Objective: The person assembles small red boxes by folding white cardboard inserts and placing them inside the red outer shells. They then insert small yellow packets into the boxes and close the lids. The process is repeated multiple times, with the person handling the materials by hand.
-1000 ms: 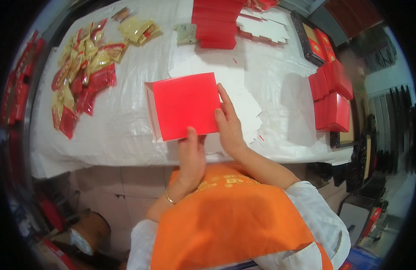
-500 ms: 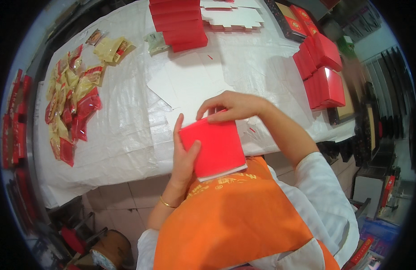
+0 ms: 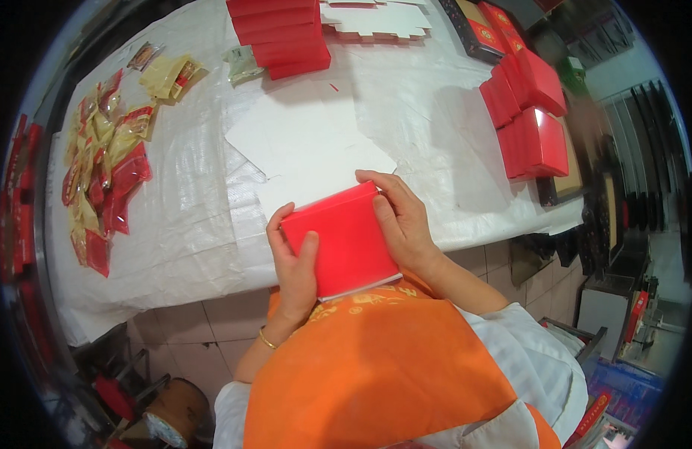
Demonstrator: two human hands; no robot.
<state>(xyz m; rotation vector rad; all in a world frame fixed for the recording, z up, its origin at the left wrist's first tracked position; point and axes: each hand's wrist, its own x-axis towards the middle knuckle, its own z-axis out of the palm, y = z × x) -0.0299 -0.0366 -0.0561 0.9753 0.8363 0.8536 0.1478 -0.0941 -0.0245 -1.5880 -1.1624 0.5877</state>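
Observation:
Between my two hands is a red cardboard box point(image 3: 344, 247), its pale lower edge against my orange apron. My left hand point(image 3: 295, 263) grips its left side, with the thumb lying on the red face. On the opposite side, my right hand point(image 3: 403, 224) holds the upper right corner, fingers behind and thumb near the edge. Just beyond the box, flat white card sheets point(image 3: 301, 135) lie on the table. The box's underside is hidden.
A white plastic sheet point(image 3: 188, 239) covers the table. Red and yellow food packets point(image 3: 110, 168) lie at the left. Stacked red boxes stand at the back point(image 3: 282, 37) and at the right point(image 3: 540, 142). White cut-out cardboard point(image 3: 376, 20) lies at the back.
My right hand has moved from the box's top edge down to its right side and now clasps it there. My left hand keeps its hold, and the view has shifted slightly.

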